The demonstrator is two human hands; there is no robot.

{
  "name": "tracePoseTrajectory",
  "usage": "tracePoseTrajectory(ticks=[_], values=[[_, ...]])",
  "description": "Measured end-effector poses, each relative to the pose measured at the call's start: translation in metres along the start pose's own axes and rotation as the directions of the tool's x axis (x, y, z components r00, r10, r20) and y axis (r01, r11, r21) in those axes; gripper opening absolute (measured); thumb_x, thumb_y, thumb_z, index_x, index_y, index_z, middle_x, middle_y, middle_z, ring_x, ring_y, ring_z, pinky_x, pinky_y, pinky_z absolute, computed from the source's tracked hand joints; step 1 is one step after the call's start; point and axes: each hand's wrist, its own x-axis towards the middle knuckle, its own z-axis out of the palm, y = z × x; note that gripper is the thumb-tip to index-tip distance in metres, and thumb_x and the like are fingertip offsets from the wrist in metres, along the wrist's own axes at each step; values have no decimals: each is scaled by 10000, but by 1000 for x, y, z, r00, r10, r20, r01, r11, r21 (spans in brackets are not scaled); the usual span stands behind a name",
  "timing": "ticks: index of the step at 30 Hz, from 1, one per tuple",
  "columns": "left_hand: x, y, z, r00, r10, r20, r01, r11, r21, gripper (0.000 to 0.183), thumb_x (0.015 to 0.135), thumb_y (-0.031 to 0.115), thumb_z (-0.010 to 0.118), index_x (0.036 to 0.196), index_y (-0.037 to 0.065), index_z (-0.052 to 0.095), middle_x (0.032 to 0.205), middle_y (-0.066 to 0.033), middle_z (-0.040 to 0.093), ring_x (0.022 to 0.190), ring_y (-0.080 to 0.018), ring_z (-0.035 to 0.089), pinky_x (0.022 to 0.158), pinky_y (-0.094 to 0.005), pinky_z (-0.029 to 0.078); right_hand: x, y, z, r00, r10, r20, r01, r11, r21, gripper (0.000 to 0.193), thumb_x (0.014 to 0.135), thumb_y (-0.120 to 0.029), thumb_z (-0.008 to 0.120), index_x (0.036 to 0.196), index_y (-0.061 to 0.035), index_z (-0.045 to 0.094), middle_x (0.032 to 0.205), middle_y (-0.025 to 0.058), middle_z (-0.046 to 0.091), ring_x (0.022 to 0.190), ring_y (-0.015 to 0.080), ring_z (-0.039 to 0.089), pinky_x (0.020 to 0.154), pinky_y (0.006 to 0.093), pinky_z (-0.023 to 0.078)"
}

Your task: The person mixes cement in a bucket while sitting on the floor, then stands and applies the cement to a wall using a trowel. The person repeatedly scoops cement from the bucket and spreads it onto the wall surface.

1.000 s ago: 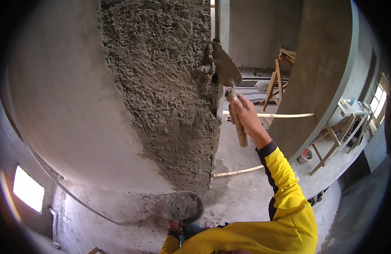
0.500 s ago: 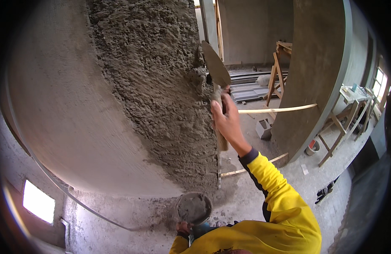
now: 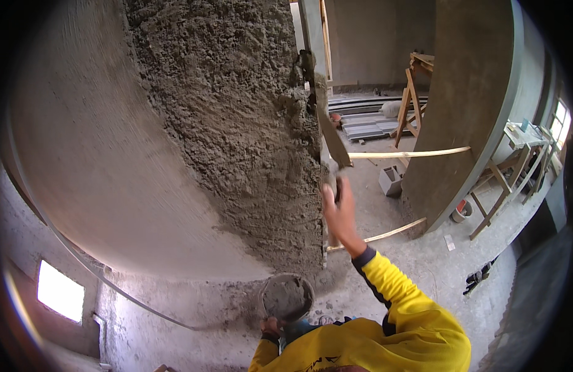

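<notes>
Head view: right hand (image 3: 341, 214) closed around the handle of a grey, metal-bladed trowel (image 3: 334, 139); blade raised beside the vertical edge of a rough, grey mortar-coated wall (image 3: 230, 124). Blade-to-edge contact: cannot tell. Left hand (image 3: 271, 326) gripping the near-left rim of a round, dark-grey bucket (image 3: 263, 297), close to the body; grey, wet-looking mortar (image 3: 288, 299) inside.

Lower-left opening (image 3: 61, 291) blown out white; far-right window (image 3: 560, 123) bright; light elsewhere subdued; fisheye bending, black vignette
</notes>
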Motion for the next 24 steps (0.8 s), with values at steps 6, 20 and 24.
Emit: tracePoseTrajectory(ticks=[6,20,24], values=[[35,-13,40,860,-386,333,287,-175,-942,222,868,249,525,861,49,620,863,-125,654,820,-266,640,815,-410,483,-162,29,-82,675,352,648,-53,899,-434,231,936,-226,546,1118,-85,537,1037,135,622,954,384,595,797,465,467],[29,-57,54,997,-29,66,70,617,-784,155,885,92,488,1008,5,526,915,-125,573,787,-253,647,723,-375,564,-342,111,-33,28,135,990,469,873,-133,279,814,-251,606,1059,-129,663,1147,44,639,1039,258,607,843,423,477],[41,-26,50,846,-441,301,330,-11,-944,198,877,104,539,1029,-18,508,923,-137,563,755,-262,649,685,-380,569,-334,115,-65,252,135,958,157,971,-178,317,788,-229,644,1093,-145,650,1027,79,644,1040,314,600,852,439,512]])
